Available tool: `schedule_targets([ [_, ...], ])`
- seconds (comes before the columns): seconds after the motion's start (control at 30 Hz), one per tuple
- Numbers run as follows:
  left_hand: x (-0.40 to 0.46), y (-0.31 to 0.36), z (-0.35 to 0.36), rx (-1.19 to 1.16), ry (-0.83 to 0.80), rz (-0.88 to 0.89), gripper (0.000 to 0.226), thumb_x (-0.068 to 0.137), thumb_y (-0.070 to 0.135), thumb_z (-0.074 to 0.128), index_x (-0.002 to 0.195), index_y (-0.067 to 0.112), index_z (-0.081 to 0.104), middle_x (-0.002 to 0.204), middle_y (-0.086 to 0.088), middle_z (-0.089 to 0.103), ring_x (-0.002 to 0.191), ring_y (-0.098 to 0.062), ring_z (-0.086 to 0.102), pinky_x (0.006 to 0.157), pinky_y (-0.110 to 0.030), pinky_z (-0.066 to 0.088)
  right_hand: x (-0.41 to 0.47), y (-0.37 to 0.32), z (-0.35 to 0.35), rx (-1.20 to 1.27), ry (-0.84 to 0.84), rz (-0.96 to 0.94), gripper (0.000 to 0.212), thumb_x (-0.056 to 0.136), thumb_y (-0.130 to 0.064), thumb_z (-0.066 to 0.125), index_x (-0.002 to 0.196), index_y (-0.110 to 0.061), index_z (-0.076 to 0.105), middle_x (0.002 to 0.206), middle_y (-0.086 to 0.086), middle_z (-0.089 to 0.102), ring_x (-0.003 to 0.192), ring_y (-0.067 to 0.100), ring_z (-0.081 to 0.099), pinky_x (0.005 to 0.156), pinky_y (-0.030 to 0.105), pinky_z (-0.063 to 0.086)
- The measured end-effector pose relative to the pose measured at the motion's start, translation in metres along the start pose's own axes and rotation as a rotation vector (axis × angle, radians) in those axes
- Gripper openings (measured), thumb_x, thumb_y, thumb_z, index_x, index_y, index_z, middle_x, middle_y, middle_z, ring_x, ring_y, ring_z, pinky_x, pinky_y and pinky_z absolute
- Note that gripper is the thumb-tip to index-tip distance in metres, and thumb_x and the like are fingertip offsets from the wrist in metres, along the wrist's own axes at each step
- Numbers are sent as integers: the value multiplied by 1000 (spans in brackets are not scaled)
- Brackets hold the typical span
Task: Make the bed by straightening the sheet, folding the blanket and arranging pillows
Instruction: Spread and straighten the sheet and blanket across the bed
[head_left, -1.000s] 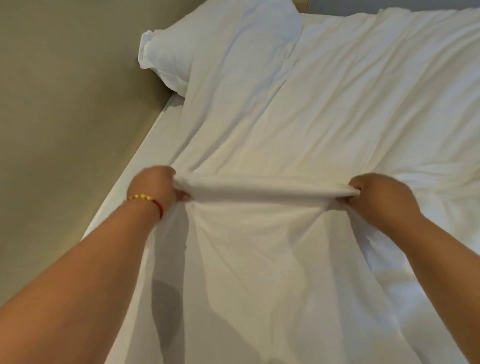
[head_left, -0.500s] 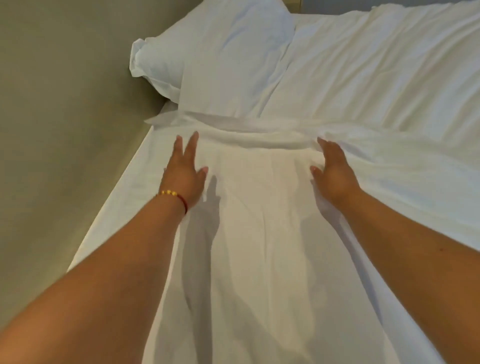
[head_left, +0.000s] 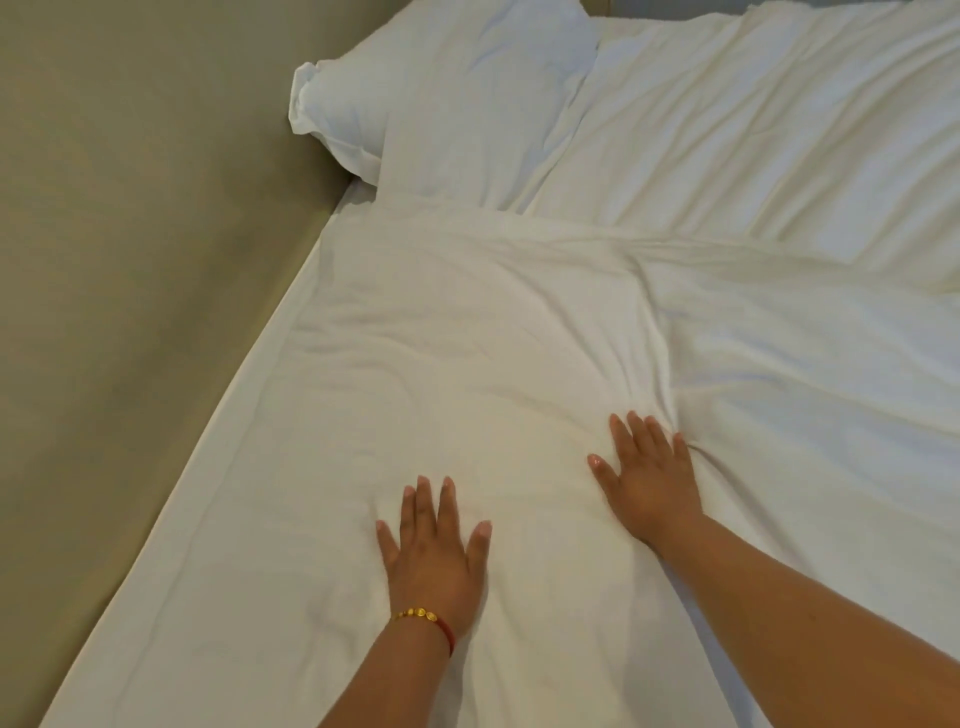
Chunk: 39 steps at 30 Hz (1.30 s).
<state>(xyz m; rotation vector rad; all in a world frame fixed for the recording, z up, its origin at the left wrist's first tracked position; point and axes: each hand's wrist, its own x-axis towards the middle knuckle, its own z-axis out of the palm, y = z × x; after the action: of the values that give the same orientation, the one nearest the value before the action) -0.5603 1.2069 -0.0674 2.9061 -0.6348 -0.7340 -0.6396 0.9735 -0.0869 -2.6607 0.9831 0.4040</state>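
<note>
- Where the beige wall (head_left: 130, 260) runs along the bed's left edge, a narrow strip of sheet (head_left: 171, 545) lies bare.
- One pillow (head_left: 441, 88) sits at the head.
- One blanket (head_left: 467, 364) is spread, folded edge below the pillow.
- Two hands: left hand (head_left: 434, 556), with bracelet (head_left: 423, 616), and right hand (head_left: 649, 478) press flat on it, fingers straight.

Both palms are out of sight, flat under the left hand (head_left: 434, 558) and right hand (head_left: 647, 475); the cloth beneath them can't be seen. Both forearms run off the bottom and right edges. The blanket (head_left: 467, 374) covers the sheet (head_left: 244, 431) except a strip along the wall side, and its right part runs off the frame. The pillow (head_left: 441, 88) is cut by the top edge, its lower end hidden beneath white cloth. The bracelet (head_left: 423, 618) shows only its upper half; its gold beads are too small to read.
</note>
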Motion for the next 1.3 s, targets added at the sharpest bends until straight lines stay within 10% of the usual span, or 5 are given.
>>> schedule_targets([
  [0.23,-62,22,-18,-78,-67,20,65,99,53,16,155,23,0,162,3,2,149,-14,-2,121,-43,-1,-104,14,-15,202,-117,-9,114,62,-84,-21,152,-22,11,161,0,8,148,15,5,119,33,4],
  [0.4,-93,55,-45,-163,64,150,63,100,49,25,153,17,14,159,-1,21,147,-17,16,121,-39,13,-163,56,-53,434,96,81,53,98,-47,36,143,-20,38,149,-2,39,138,15,34,111,27,26],
  [0.93,-125,257,-42,-188,101,351,59,100,45,34,147,10,32,149,-8,40,139,-23,35,113,-35,30,-201,268,-127,569,292,298,31,96,-42,44,108,-18,60,110,-3,60,101,16,56,83,28,42],
  [1.1,-104,354,-24,-187,139,330,56,100,42,37,146,10,34,147,-8,42,137,-23,36,111,-35,33,-162,360,-146,565,305,296,38,97,-37,42,63,-33,26,64,-12,32,60,6,36,53,19,25],
  [1.3,-71,445,-14,-154,162,310,56,99,41,41,144,9,35,143,-10,46,134,-25,39,109,-34,34,-118,450,-165,533,261,305,23,96,-37,45,76,-25,46,81,-6,50,73,12,48,63,26,35],
])
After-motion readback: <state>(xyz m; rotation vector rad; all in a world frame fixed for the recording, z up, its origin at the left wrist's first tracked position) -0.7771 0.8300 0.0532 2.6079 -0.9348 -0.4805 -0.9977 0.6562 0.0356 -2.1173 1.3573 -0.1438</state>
